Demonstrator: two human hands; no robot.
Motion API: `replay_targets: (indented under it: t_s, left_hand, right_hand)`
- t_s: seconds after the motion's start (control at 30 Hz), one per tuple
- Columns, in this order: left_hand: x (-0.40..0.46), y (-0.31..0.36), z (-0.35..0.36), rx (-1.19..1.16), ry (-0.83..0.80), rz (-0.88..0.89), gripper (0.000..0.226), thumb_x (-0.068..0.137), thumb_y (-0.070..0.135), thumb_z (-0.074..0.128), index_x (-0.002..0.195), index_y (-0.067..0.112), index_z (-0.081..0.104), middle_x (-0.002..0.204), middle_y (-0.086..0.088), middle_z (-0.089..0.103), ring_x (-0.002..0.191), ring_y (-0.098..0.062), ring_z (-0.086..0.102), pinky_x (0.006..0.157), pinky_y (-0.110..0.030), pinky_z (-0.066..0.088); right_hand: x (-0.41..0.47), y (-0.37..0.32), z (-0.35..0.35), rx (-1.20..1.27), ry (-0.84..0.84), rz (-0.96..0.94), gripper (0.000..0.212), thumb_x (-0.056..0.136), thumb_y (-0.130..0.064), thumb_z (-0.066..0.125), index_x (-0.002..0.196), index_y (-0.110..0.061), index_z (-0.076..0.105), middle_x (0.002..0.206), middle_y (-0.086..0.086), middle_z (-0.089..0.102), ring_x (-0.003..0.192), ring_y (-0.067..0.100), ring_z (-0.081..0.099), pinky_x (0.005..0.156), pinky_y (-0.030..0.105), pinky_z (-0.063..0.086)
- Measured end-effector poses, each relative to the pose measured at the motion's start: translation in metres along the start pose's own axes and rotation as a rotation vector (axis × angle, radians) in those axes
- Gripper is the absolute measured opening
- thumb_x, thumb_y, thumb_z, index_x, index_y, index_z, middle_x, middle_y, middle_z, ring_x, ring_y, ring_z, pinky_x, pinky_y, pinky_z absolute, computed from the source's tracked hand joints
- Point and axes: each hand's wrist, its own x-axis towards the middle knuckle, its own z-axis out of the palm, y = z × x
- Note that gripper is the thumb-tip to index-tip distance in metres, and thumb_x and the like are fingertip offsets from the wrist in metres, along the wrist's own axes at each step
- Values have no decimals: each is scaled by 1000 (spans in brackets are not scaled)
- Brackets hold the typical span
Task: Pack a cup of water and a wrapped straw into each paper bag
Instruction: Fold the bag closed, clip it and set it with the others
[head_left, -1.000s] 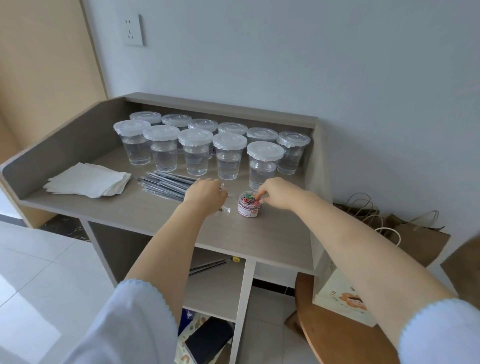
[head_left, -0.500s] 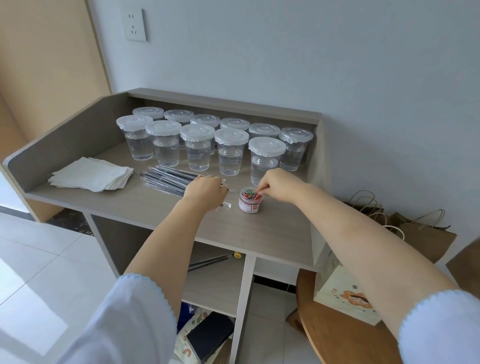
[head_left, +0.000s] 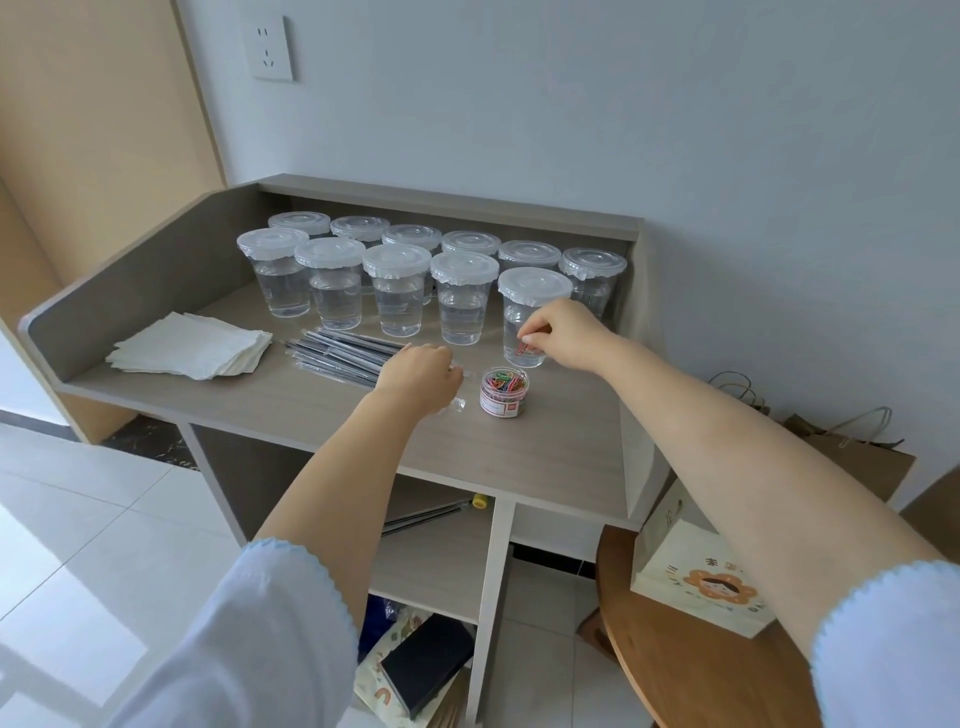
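Several lidded clear cups of water (head_left: 397, 291) stand in two rows at the back of the grey counter (head_left: 519, 447). A bundle of wrapped black straws (head_left: 337, 356) lies in front of them. My left hand (head_left: 420, 374) is curled over the near ends of the straws, and a clear wrapper end pokes out beside it. My right hand (head_left: 563, 332) pinches a red paper clip (head_left: 523, 347) just above a small open tub of coloured paper clips (head_left: 503, 391), in front of the rightmost front cup (head_left: 530, 312). Brown paper bags (head_left: 857, 462) stand on the floor at the right.
A stack of white napkins (head_left: 192, 345) lies at the counter's left. A cream printed paper bag (head_left: 696, 577) sits on a round wooden table (head_left: 691, 670) at lower right. Shelves under the counter hold straws and a dark box (head_left: 428, 670). Raised side walls edge the counter.
My right hand has risen from the clip tub with a red paper clip pinched in its fingers. My left hand has stayed on the straws.
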Motion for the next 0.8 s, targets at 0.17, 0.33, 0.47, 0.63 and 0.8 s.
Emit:
replay_targets:
  t_s: [0.17,0.33,0.47,0.63,0.8]
  left_hand:
    - [3,13,-1,-26,13,53,35,101,29,33,113,4,55,115,-11,59,111,-29,50,76,-33,37]
    - [7,50,-10,-128,72,142,35,100,25,33,112,4,57,110,-12,60,99,-29,51,72,-31,35]
    - [6,90,-19,-201,113,196,33,99,24,34,104,0,57,103,-14,57,91,-29,50,69,-32,35]
    - [10,146,-24,-211,128,275,28,100,25,35,92,3,52,99,-11,55,91,-29,49,69,-32,33]
    - [17,219,-22,-204,123,317,30,98,23,36,103,0,54,108,-17,57,98,-33,51,73,-33,35]
  right_hand:
    - [-13,5,-11,44,70,31,20,93,-6,56,108,-2,69,108,10,70,102,19,64,94,27,46]
    - [-31,16,-34,73,232,39,19,93,-5,55,103,-2,71,101,11,71,90,16,63,91,29,48]
    - [-49,33,-58,60,341,81,20,92,-5,56,105,-2,70,105,12,70,95,20,63,83,22,44]
    - [-83,74,-91,15,389,140,21,94,-8,54,107,-3,70,108,10,69,102,20,61,80,17,38]
    - [-121,135,-123,-12,403,232,22,94,-10,54,109,-4,69,111,10,68,107,21,59,83,19,37]
